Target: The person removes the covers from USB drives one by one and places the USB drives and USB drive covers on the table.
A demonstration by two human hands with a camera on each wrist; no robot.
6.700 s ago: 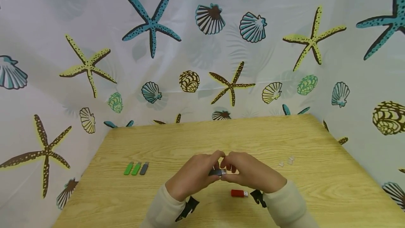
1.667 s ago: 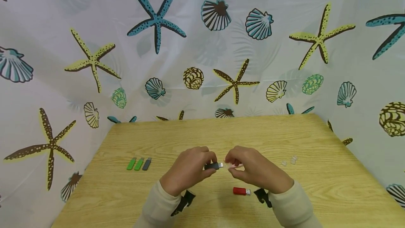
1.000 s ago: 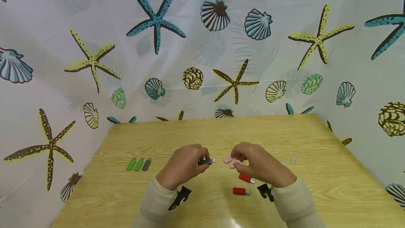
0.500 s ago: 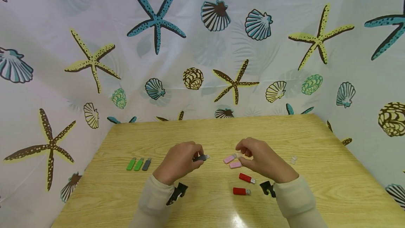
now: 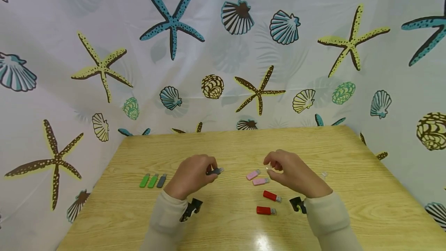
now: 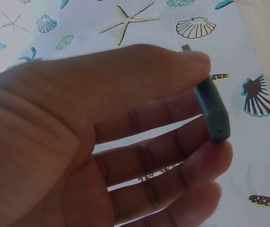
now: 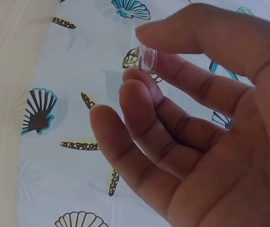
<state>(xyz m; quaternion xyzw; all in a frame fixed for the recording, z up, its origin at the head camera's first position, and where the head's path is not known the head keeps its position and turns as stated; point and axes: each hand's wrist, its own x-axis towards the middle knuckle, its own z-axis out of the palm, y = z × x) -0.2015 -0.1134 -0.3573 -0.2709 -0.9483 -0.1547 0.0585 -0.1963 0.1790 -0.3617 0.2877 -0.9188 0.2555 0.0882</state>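
Note:
My left hand (image 5: 191, 175) pinches a dark grey USB stick (image 5: 215, 171) above the table, its metal plug pointing right and bare. Close up in the left wrist view, thumb and fingertips grip the stick's body (image 6: 213, 111). To the right, my right hand (image 5: 290, 171) holds a small clear plastic cap (image 7: 148, 58) between thumb and index finger. Below and between the hands lie two pink USB sticks (image 5: 261, 181) and two red USB sticks (image 5: 266, 210), with plugs uncovered.
At the left, two green USB sticks (image 5: 152, 180) and another dark grey one (image 5: 161, 181) lie in a row. Clear caps (image 5: 324, 174) rest behind the right wrist, partly hidden. A patterned curtain (image 5: 223, 57) surrounds the wooden table (image 5: 216, 142).
The hands, together at the grey stick earlier, have drawn apart: left with the stick goes left, right with the cap goes right. Pink sticks and the second red one have come into view.

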